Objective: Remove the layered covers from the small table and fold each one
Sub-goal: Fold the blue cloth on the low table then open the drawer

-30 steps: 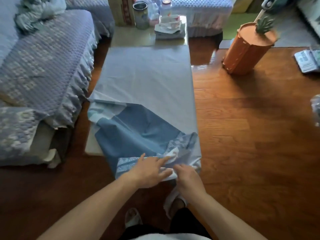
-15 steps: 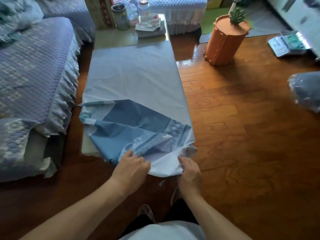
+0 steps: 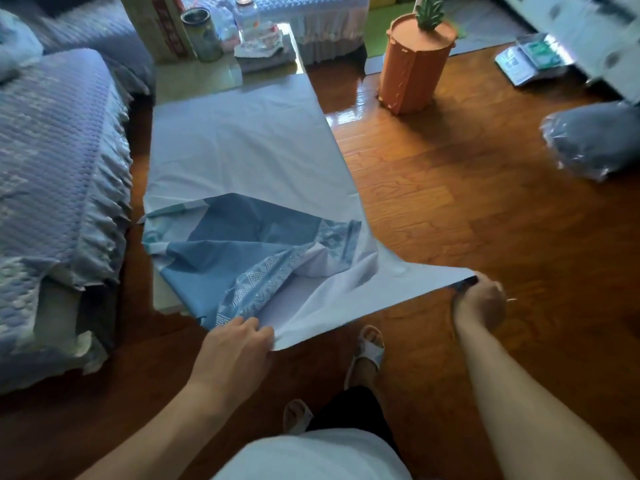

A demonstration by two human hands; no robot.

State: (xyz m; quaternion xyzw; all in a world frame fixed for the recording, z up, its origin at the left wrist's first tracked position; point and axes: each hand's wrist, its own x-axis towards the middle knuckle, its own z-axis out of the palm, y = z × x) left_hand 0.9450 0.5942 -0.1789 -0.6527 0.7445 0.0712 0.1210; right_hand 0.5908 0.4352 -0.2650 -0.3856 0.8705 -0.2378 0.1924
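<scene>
Left hand [image 3: 239, 344] and right hand [image 3: 479, 299] each pinch a corner of the pale lilac-white plastic sheet [image 3: 242, 150]. Suggest drawing evenly, keeping the edge taut, so the crumpled blue patterned cloth [image 3: 242, 254] stays put.

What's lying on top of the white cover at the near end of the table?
A crumpled blue patterned cover lies on the white cover, which both hands stretch by its near edge: left hand, right hand. Whatever lies beneath the white cover is hidden.
</scene>
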